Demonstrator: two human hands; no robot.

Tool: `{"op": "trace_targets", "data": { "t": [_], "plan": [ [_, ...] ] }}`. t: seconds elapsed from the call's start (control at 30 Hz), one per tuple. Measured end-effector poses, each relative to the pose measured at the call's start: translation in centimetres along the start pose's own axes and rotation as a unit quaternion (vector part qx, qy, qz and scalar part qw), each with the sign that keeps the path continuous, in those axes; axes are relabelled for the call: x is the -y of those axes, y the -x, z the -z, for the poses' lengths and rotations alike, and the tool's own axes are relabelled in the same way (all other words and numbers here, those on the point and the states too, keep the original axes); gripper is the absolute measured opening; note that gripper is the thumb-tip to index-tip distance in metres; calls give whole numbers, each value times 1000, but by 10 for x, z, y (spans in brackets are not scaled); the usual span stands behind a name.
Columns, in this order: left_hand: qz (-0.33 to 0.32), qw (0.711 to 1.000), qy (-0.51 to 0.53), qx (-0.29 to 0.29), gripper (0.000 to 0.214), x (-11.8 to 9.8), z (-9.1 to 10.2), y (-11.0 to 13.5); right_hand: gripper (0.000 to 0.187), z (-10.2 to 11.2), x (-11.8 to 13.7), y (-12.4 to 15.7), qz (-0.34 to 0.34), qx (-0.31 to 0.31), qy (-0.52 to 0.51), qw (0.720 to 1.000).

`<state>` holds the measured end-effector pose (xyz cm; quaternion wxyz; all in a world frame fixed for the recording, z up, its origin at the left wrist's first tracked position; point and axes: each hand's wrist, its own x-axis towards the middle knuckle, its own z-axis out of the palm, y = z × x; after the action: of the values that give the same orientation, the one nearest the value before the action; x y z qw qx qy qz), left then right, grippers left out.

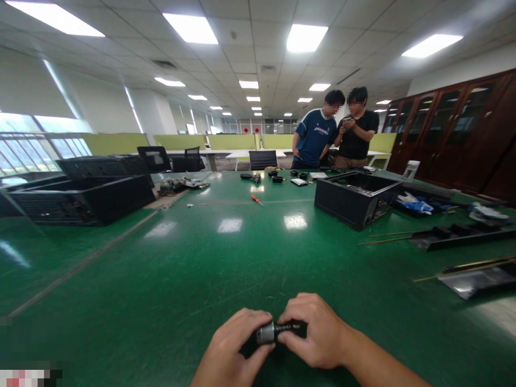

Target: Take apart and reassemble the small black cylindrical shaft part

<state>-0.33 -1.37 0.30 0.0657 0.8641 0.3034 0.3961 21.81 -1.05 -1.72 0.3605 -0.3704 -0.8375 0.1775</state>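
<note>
Across a broad, glossy green tabletop [181,269]: on the near side, close to the centre, a small silver-and-black metal cylinder with a slim ribbed shaft [265,334], between both hands. Pinching the thick silver end between thumb and fingers with the bare left hand [234,344]; pinching the shaft likewise with the bare right hand [316,333]. Farther off, an orange-handled screwdriver [256,199]. To the right, an open black computer case [338,204]; to the left, a boxy black metal case [121,199]. Beyond, two people [316,137], standing close together.
</note>
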Motion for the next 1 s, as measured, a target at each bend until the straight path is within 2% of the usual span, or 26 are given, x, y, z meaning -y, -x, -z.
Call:
{"op": "trace_targets", "data": {
  "t": [0.37, 0.8, 1.0],
  "plan": [
    [-2, 1000, -21, -5, 41, 5, 0, 5, 8, 5, 0, 1, -1, -8, 2, 1000],
    [8, 1000, -13, -18, 36, 4, 4, 3, 11, 9, 1, 0, -26, -13, 0, 1000],
    [6, 1000, -8, -15, 35, 6, 4, 2, 8, 11, 0, 1, -15, -16, 0, 1000]
  ]
}}
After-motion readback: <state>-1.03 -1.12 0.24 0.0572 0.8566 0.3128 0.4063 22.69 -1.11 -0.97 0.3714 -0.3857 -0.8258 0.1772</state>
